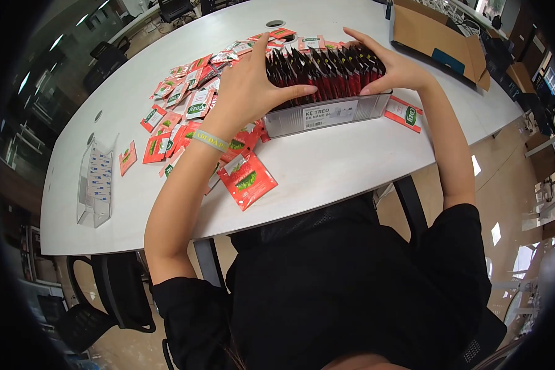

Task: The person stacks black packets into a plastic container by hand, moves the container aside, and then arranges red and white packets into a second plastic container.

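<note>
Basically, clear ribbed bin (328,115), white-labelled, crammed with upright dark-red sachets (325,73); left hand (251,86) and right hand (397,69) bracket the row, can't tell if gripping.

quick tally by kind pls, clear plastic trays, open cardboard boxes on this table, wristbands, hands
Clear plastic trays: 2
Open cardboard box: 1
Wristband: 1
Hands: 2
Total: 6, leaving out the red packets, which overlap too much to count

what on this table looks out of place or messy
The loose red packets mostly left of the clear bin look messy: they lie scattered and overlapping at odd angles, whereas the packets inside stand in a neat row.
</note>
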The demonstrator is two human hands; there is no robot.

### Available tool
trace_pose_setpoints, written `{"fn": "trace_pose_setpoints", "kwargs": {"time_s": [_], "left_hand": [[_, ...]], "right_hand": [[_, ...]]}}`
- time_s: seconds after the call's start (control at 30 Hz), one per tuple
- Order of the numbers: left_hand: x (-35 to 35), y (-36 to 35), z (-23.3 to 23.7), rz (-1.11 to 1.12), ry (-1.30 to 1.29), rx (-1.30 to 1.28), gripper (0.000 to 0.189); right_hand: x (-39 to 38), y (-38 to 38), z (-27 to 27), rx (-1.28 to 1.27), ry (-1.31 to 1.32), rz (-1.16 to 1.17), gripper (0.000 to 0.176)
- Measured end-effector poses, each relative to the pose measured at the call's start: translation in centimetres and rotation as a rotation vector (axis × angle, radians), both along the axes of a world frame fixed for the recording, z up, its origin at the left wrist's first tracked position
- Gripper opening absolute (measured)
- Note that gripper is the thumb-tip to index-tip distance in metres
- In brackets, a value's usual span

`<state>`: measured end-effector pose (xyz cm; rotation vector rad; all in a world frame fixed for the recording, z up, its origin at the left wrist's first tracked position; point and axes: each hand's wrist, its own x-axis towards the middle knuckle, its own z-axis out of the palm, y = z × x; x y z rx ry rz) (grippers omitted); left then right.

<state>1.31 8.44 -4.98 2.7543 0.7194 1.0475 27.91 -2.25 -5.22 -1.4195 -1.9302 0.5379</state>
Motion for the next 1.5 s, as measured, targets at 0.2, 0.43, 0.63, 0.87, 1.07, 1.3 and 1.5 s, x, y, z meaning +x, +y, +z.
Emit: {"fn": "trace_pose_setpoints", "kwargs": {"time_s": [0.2,0.43,0.63,0.87,1.07,1.3,1.5], "left_hand": [[0.8,0.4,-0.8,0.081,-0.018,0.174,0.109],[1.2,-0.4,0.0,0.082,-0.014,0.217,0.092],[1.6,-0.6,-0.7,0.061,-0.05,0.302,0.08],[2.3,-0.9,-0.6,0.133,0.002,0.325,0.082],[2.4,-1.1,-0.6,0.11,-0.046,0.355,0.082],[3.1,-1.6,-0.5,0.19,0.004,0.411,0.078],[2.4,-1.3,-0.4,0.136,-0.011,0.325,0.076]], "right_hand": [[-1.2,-0.1,-0.5,0.096,-0.016,-0.098,0.111],[-1.1,0.2,-0.7,0.133,0.005,-0.099,0.106],[-1.1,0.3,-0.8,0.144,-0.004,-0.097,0.105],[-1.6,0.2,-0.7,0.133,0.007,-0.122,0.105],[-1.8,0.3,-0.6,0.156,-0.025,-0.136,0.106],[-1.8,0.7,-0.9,0.219,-0.081,-0.17,0.107],[-1.9,0.5,-0.8,0.187,-0.048,-0.182,0.11]]}}
